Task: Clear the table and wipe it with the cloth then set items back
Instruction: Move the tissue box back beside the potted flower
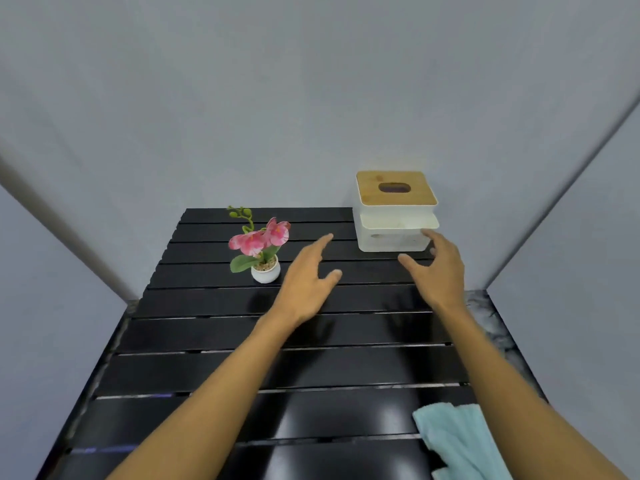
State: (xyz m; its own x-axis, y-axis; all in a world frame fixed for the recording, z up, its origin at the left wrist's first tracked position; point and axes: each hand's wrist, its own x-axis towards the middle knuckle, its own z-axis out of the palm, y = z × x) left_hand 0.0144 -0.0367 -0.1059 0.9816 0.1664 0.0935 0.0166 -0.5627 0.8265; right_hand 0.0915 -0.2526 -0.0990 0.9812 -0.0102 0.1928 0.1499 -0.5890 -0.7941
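A white tissue box with a wooden lid (394,216) stands at the far right corner of the black slatted table (214,358). Left of it is a small white pot with pink flowers (261,251). My left hand (306,282) hovers open between the pot and the box, fingers spread and pointing toward the box. My right hand (438,268) is open just in front of the box's right corner, its fingertips almost at the box. A light blue cloth (457,441) lies at the near right edge, partly under my right forearm.
Grey walls close in behind the table and on both sides. A strip of marbled floor (491,317) shows along the table's right edge.
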